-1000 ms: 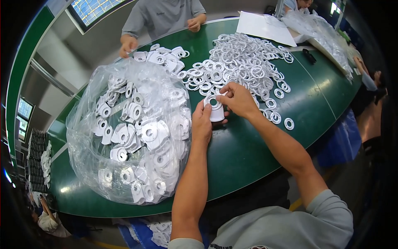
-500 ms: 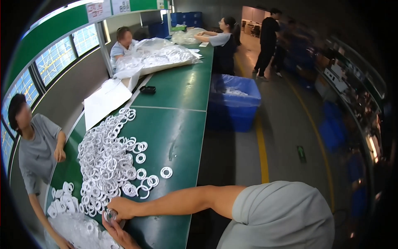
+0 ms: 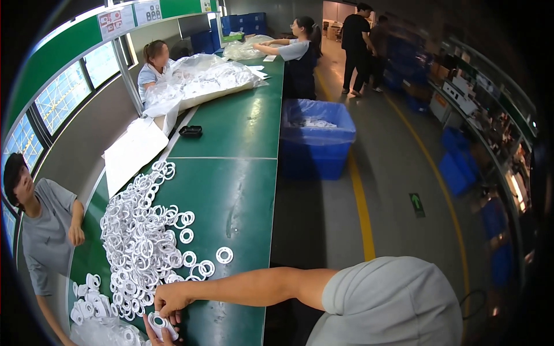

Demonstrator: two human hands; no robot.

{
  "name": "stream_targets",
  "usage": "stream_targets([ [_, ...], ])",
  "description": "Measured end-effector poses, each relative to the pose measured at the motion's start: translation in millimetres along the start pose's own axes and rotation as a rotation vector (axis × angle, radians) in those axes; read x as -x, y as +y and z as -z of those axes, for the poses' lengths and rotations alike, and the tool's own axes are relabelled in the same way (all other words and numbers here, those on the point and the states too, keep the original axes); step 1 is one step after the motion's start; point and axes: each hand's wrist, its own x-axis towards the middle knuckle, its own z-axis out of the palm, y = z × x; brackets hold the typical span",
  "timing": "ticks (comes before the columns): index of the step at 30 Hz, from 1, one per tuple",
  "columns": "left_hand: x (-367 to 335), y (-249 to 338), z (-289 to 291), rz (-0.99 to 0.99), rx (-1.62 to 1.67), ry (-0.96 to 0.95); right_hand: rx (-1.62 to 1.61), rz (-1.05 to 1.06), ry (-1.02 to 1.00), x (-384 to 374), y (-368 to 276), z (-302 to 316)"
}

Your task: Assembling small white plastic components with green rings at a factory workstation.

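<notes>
Our right hand (image 3: 172,298) sits at the near edge of the green table (image 3: 231,202), fingers curled down and closed on the top of a small stack of white plastic rings (image 3: 160,324). Our left hand (image 3: 158,336) is mostly cut off by the lower edge of the picture; its fingertips cup the same stack from below, though we cannot tell how far that hand is closed. The stack stands just off the near end of a big loose pile of white rings (image 3: 141,236) spread across the table's left half, with one single ring (image 3: 224,255) lying apart to the right. To the left of our hands is a clear plastic bag of rings (image 3: 98,328). Across the table a person in a grey shirt (image 3: 43,230) stands by the windows. Farther up lie white sheets (image 3: 133,151), a small black tray (image 3: 190,131) and a heap of clear bags (image 3: 202,81). A blue bin (image 3: 316,141) stands on the floor beside the table.
</notes>
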Motion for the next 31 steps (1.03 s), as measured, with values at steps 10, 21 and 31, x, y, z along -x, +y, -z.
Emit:
stream_targets([
  [10,-7.7,-21.3,12.2,0.029,0.028,-0.073,0.37,0.047,0.042,-0.2,1.9,-3.7],
  [21,-10.8,-24.2,-1.5,-0.152,0.098,0.031,-0.004,0.104,0.18,6.3,7.3,-19.1],
  [31,-43.7,-111.6,54.0,-0.156,0.222,-0.005,0.233,0.161,0.186,-2.3,17.5,-29.6],
])
